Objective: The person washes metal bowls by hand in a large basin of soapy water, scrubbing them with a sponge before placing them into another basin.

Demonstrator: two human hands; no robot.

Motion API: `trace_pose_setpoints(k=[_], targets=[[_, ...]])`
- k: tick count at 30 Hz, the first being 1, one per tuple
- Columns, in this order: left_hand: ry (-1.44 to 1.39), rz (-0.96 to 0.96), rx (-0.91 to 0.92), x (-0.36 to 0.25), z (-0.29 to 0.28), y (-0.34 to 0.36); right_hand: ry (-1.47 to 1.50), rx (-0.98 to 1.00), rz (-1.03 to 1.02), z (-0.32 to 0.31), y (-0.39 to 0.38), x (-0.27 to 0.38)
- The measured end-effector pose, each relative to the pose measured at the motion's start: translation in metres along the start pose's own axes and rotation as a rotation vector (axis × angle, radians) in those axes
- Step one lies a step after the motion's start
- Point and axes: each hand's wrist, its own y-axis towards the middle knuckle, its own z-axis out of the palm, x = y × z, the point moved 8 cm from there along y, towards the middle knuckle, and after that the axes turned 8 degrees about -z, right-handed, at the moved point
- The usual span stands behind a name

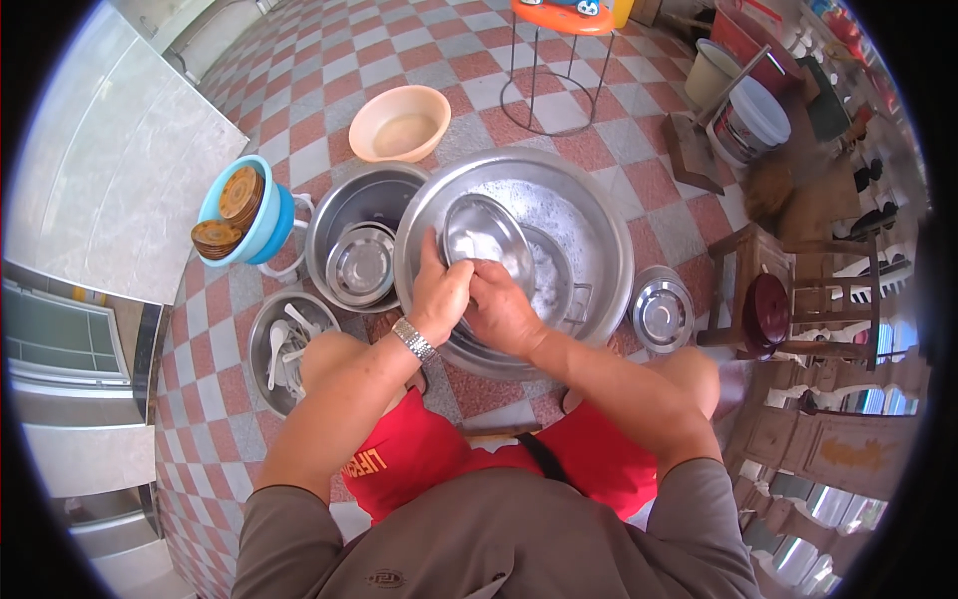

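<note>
Over a wide metal basin [611, 215] with suds in it, I hold a shiny, round metal bowl [487, 238] at a tilt. My left hand [439, 298], with a metal watch on its wrist, grips the bowl's near left rim. Close against it, my right hand [502, 314] is closed at the near rim, its fingertips partly hidden. Whether it holds a cloth as well, I cannot tell. Under the bowl, a metal pot [562, 270] with a side handle sits in the sudsy water.
Left of the basin stand a metal tub [329, 215] with metal bowls and a metal bowl of white spoons [261, 344]. Farther left, a blue basket [261, 240] holds brown discs. A peach basin [399, 122] and orange stool [564, 18] lie beyond. Metal plates [662, 311] rest at right.
</note>
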Motion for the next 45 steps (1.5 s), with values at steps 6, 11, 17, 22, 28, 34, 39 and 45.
trace_pose_setpoints(k=[6, 11, 17, 22, 28, 34, 39, 45], targets=[[-0.242, 0.097, 0.136, -0.023, -0.006, 0.014, -0.476, 0.130, -0.147, -0.022, -0.027, -0.034], [-0.220, -0.066, 0.174, -0.033, -0.002, 0.001, -0.249, 0.142, -0.085, -0.012, -0.016, -0.021], [-0.234, -0.019, 0.110, 0.005, 0.001, 0.015, -0.138, 0.006, -0.039, -0.004, -0.007, 0.000], [-0.120, -0.262, 0.267, -0.030, 0.002, -0.001, -0.547, 0.237, -0.206, -0.019, -0.038, -0.040], [-0.097, 0.099, 0.069, -0.021, -0.003, 0.001, -0.138, 0.163, -0.081, -0.001, -0.006, -0.003], [-0.268, -0.095, 0.115, -0.007, -0.007, 0.017, -0.310, 0.223, -0.078, -0.002, -0.019, -0.021], [-0.313, -0.240, 0.210, -0.037, -0.003, -0.007, -0.342, 0.231, -0.207, -0.020, -0.023, -0.029], [-0.194, -0.018, 0.056, 0.002, -0.005, 0.011, -0.105, 0.094, -0.040, 0.003, -0.002, 0.007]])
